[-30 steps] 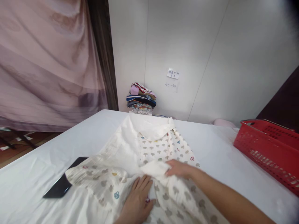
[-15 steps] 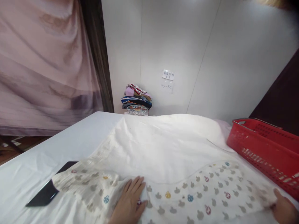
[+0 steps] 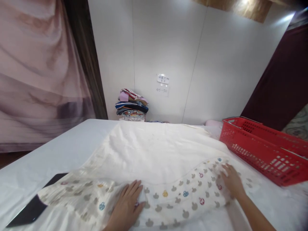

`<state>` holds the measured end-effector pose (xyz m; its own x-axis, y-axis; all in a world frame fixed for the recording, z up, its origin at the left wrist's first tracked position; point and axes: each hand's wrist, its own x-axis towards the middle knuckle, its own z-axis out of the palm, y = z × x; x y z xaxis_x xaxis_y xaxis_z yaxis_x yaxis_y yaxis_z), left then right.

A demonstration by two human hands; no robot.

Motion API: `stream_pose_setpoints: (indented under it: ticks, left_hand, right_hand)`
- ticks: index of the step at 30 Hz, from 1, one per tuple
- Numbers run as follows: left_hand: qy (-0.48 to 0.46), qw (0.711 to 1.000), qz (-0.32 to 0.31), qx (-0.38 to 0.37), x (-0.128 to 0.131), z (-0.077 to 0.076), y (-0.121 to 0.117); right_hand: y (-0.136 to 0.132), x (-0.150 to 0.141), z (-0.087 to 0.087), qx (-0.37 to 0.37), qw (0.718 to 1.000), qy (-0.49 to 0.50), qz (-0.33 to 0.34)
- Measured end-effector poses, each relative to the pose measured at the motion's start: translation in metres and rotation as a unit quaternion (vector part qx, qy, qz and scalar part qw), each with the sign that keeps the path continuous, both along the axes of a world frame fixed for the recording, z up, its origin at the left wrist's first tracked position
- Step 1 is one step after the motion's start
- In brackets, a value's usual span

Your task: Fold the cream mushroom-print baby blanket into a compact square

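Beside the garment, red basket (image 3: 255,150).

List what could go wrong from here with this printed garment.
The garment's left-side sleeve partly covers the black flat object, so pulling the cloth might drag it. Creases beside the left hand could get pressed in. The right hand might bump the nearby red basket.

Both hands (image 3: 127,203) on patterned white cloth (image 3: 173,199).

red basket (image 3: 255,152), folded clothes pile (image 3: 132,106), pinkish curtain (image 3: 40,77), pale wall (image 3: 168,41)
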<state>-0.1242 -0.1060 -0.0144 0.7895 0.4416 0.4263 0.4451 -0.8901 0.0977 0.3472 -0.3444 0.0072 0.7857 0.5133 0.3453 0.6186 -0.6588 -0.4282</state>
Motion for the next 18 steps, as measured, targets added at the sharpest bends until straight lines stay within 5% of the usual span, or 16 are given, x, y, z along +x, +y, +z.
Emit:
stream_pose_setpoints:
  ticks: [3,6,11,18]
  left_hand:
    - [0.02,0.998,0.012,-0.064,0.004,0.006,0.006]
    - [0.041,0.996,0.015,-0.083,0.007,0.015,0.015]
    - [0.093,0.994,0.039,-0.042,0.005,0.034,0.021]
    - [0.142,0.982,0.12,-0.036,-0.023,0.064,0.027]
  right_hand:
    - [0.037,-0.028,-0.009,-0.034,0.987,0.008,0.16]
    - [0.065,-0.057,-0.012,-0.065,0.969,0.014,0.238]
    - [0.077,-0.076,-0.011,-0.127,0.961,0.0,0.244]
    - [0.04,-0.066,0.013,-0.22,0.95,-0.11,0.194]
